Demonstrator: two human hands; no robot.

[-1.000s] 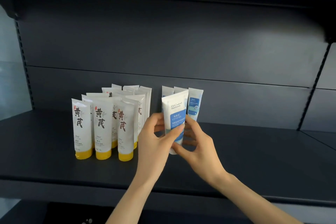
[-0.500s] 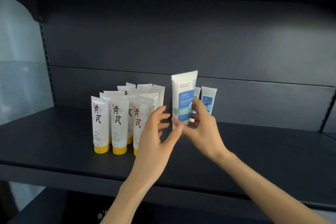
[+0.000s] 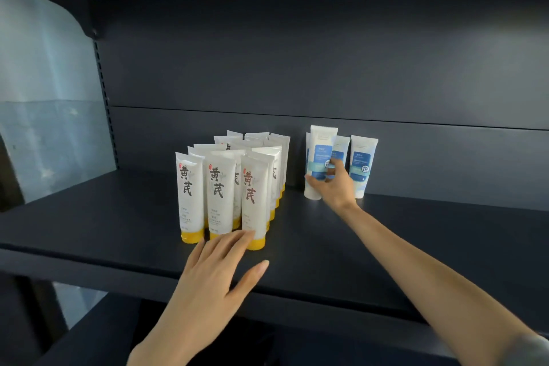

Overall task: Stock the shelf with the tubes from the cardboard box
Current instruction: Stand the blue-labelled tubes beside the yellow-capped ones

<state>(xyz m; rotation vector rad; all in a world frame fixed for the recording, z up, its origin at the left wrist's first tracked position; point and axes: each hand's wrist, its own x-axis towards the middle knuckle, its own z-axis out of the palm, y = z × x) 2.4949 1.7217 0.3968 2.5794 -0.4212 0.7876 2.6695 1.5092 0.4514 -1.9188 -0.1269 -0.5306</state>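
Blue tube (image 3: 320, 154) now down at shelf (image 3: 118, 217) back, R hand (image 3: 334, 187) gripping it; L hand (image 3: 219, 273) off, flat by front edge. Risk: crooked release topples neighbour tubes (image 3: 363, 166).

Left grip (image 3: 214, 276) and right grip (image 3: 334, 187) are bare, forearms too, grey sleeve (image 3: 533, 349) up the right arm.

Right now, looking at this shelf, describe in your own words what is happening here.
A person is stocking a dark shelf. Their right hand grips a blue-labelled tube, upright beside other blue tubes at the back. The open left hand hovers by the front row of yellow-capped tubes; contact is unclear.
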